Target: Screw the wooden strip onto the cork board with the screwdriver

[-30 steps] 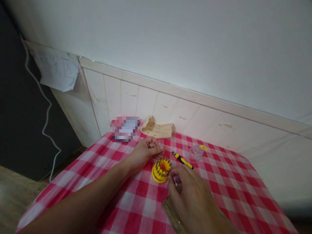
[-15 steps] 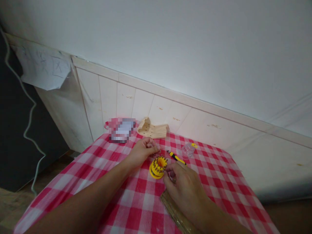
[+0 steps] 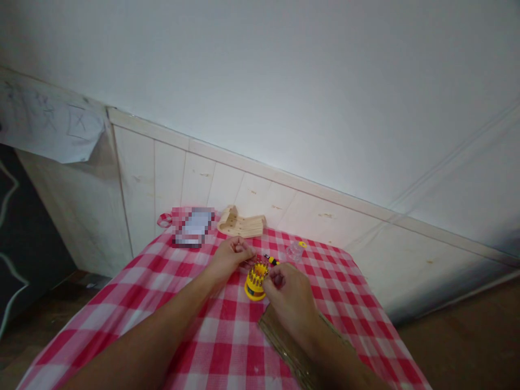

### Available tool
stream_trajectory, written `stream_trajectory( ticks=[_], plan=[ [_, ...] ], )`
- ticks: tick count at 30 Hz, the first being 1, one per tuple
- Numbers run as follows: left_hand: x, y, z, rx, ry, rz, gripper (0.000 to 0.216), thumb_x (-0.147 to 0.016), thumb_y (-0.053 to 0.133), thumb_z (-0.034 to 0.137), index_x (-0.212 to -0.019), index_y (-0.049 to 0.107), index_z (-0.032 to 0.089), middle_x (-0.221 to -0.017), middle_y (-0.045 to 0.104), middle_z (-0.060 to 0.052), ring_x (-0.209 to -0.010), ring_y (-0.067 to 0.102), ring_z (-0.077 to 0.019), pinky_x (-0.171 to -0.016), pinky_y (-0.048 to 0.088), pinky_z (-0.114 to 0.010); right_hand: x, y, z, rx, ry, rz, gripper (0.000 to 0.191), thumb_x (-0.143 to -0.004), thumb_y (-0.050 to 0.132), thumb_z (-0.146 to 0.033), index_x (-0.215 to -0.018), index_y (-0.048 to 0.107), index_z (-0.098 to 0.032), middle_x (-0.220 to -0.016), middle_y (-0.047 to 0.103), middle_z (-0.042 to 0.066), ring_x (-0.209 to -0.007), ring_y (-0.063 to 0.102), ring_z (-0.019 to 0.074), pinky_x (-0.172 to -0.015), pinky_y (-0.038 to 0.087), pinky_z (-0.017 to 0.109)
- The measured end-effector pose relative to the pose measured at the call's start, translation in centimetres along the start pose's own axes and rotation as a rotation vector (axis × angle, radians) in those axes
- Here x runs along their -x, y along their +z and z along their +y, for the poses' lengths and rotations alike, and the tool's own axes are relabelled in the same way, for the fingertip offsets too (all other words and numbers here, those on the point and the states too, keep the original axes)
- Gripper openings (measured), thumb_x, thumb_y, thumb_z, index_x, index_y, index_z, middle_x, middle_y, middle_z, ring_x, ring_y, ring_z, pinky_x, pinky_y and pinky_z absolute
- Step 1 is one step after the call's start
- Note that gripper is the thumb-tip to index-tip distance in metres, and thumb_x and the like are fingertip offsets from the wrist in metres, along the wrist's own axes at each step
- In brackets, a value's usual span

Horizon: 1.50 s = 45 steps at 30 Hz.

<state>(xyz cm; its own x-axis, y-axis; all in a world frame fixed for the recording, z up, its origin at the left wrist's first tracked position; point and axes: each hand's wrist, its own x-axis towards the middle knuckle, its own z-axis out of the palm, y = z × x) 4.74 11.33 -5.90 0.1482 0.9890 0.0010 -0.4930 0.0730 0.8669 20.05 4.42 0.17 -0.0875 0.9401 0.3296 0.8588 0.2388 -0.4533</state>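
A round yellow screwdriver bit holder (image 3: 255, 290) stands upright on the checked cloth, with several metal bits around its top ring. My left hand (image 3: 232, 255) is just behind and left of it, thumb and fingers pinched together; whatever they hold is too small to make out. Close against the holder's right side, my right hand (image 3: 291, 290) is closed with thumb and fingertips together, and its contents are hidden. Behind the right hand lies a black and yellow screwdriver (image 3: 271, 260), partly covered by that hand. A clear plastic cap with a yellow end (image 3: 294, 251) lies farther back.
A brown, shiny-wrapped flat piece (image 3: 280, 344) lies under my right wrist. Toward the wall are a curved pale wooden piece (image 3: 244, 226) and a pixelated phone-like object (image 3: 195, 226). The red and white checked tablecloth (image 3: 219, 346) reaches the white panelled wall (image 3: 227, 184).
The view has shifted, so the table things sit farther left. My right hand has closed its fingers more tightly and now covers more of the screwdriver. My left hand keeps its pinch near the holder.
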Motion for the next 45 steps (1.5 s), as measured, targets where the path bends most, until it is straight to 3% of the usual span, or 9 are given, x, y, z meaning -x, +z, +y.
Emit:
stream_trajectory(
  ticks=[4,8,11,14,16,20,26,31,45],
  plan=[
    [0.0,0.1,0.1,0.009,-0.012,0.0,0.045,-0.059,0.088,0.039,-0.071,0.05,0.018,-0.059,0.066,0.002,-0.045,0.06,-0.0109,-0.045,0.044,-0.018,-0.5,-0.5,0.4,-0.109,-0.01,-0.015,0.011,-0.073,0.057,-0.016,-0.067,0.065,-0.018,-0.061,0.066,0.002,-0.058,0.059,0.0158,-0.052,0.04,0.024],
    [-0.1,0.1,0.1,0.025,-0.019,-0.021,0.046,-0.057,0.089,0.038,-0.072,0.05,0.018,-0.064,0.07,-0.001,-0.046,0.061,-0.0108,-0.047,0.047,-0.019,-0.8,-1.7,0.8,-0.202,0.051,0.067,0.009,-0.072,0.058,-0.021,-0.065,0.064,-0.019,-0.058,0.063,0.001,-0.055,0.057,0.0162,-0.05,0.04,0.025],
    [-0.2,0.0,0.0,0.038,-0.016,-0.03,0.046,-0.057,0.089,0.037,-0.072,0.05,0.018,-0.064,0.069,0.0,-0.047,0.061,-0.0104,-0.048,0.047,-0.02,-1.6,-2.9,0.8,-0.416,0.129,0.092,0.01,-0.073,0.059,-0.027,-0.067,0.06,-0.019,-0.067,0.068,0.004,-0.059,0.062,0.0175,-0.054,0.047,0.027],
    [-0.2,-0.2,-0.1,0.076,-0.01,-0.054,0.045,-0.057,0.09,0.035,-0.075,0.052,0.018,-0.066,0.069,0.0,-0.049,0.061,-0.0104,-0.051,0.049,-0.021,-2.9,-3.2,0.8,-0.741,0.245,0.003,0.01,-0.075,0.057,-0.029,-0.073,0.054,-0.02,-0.074,0.071,0.005,-0.057,0.066,0.0166,-0.053,0.052,0.027],
    [-0.3,-0.3,-0.1,0.111,-0.005,-0.078,0.046,-0.056,0.091,0.033,-0.076,0.053,0.017,-0.067,0.069,0.001,-0.05,0.061,-0.0096,-0.052,0.049,-0.02,-3.8,-2.7,0.9,-0.832,0.289,-0.088,0.009,-0.075,0.055,-0.028,-0.075,0.05,-0.021,-0.063,0.067,0.0,-0.047,0.062,0.0141,-0.047,0.048,0.024],
    [-0.3,-0.5,0.0,0.163,-0.009,-0.073,0.047,-0.054,0.093,0.029,-0.076,0.053,0.017,-0.065,0.068,0.002,-0.051,0.06,-0.0085,-0.052,0.047,-0.019,-5.1,-1.3,1.4,-0.727,0.199,-0.246,0.01,-0.076,0.056,-0.029,-0.075,0.059,-0.019,-0.051,0.059,-0.005,-0.043,0.057,0.0128,-0.046,0.045,0.023],
    [-0.4,-0.6,0.1,0.179,-0.026,-0.071,0.047,-0.053,0.093,0.028,-0.076,0.054,0.016,-0.066,0.069,0.001,-0.054,0.064,-0.0108,-0.053,0.047,-0.019,-6.4,-1.2,1.5,-0.459,-0.072,-0.281,0.018,-0.083,0.056,-0.019,-0.088,0.074,-0.019,-0.074,0.072,0.002,-0.069,0.067,0.0171,-0.063,0.052,0.028],
    [-0.4,-0.6,0.2,0.2,-0.015,-0.058,0.047,-0.053,0.093,0.027,-0.077,0.054,0.016,-0.064,0.069,0.002,-0.054,0.064,-0.0107,-0.053,0.048,-0.02,-7.0,-1.1,0.7,-0.352,-0.165,-0.306,0.03,-0.083,0.058,-0.007,-0.108,0.068,-0.018,-0.084,0.076,0.004,-0.075,0.07,0.0171,-0.068,0.052,0.028],
    [-0.6,-0.7,0.0,0.221,-0.018,-0.025,0.048,-0.051,0.094,0.024,-0.074,0.052,0.016,-0.068,0.073,-0.002,-0.059,0.069,-0.0141,-0.056,0.051,-0.022,-7.0,-0.6,1.0,-0.071,-0.341,-0.265,0.028,-0.085,0.057,-0.002,-0.109,0.061,-0.016,-0.096,0.073,0.006,-0.088,0.069,0.0173,-0.075,0.049,0.028]
  ],
)
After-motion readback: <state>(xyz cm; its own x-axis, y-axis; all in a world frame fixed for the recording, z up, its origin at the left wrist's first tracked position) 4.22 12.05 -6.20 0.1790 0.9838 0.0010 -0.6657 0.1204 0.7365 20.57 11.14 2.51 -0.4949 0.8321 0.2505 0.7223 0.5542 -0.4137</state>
